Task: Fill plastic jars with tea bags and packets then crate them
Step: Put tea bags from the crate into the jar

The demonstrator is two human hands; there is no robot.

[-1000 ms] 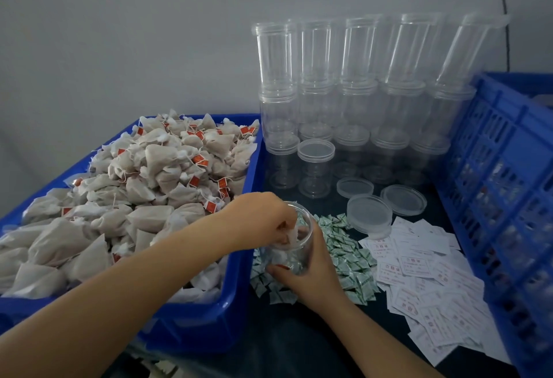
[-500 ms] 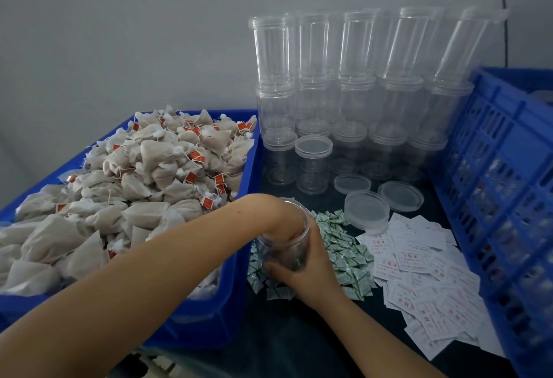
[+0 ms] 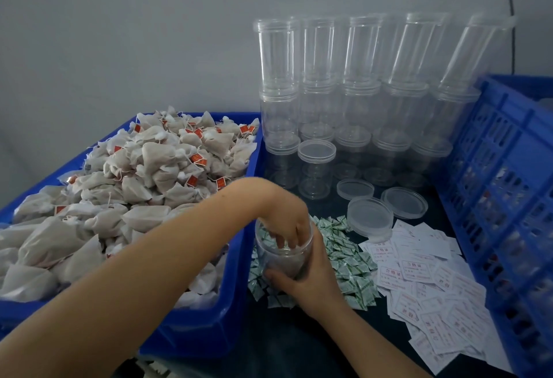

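Here my right hand [image 3: 311, 285] wraps the clear plastic jar [image 3: 282, 253] from its 5 o'clock side, thumb across the lower front wall and fingers curled round the back, so the jar stands steady on the worktop [image 3: 314, 344] while the other hand loads it. The jar sits on the near edge of the green-and-white sachets [image 3: 348, 258], just beside the blue tub's [image 3: 236, 288] right wall, which I judge keeps the reach from the tea bags [image 3: 155, 174] short (they are heaped in that tub at 9 o'clock of the jar). My left hand [image 3: 287, 219] comes over the tub wall with the wrist bent down, fingers [image 3: 282, 238] dipped through the jar's mouth and pointing at the bottom; they look loosely spread, and I cannot tell whether they have anything between them. Something pale lies low in the jar, too blurred to name.

At 12 o'clock the empty jars [image 3: 338, 84] are stacked against the wall, with loose lids [image 3: 371, 217] in front of them, close for capping. White printed slips [image 3: 428, 291] fan out at 3 o'clock, and the blue slatted crate [image 3: 508, 198] stands beyond them at the right edge, well placed for the filled jars.
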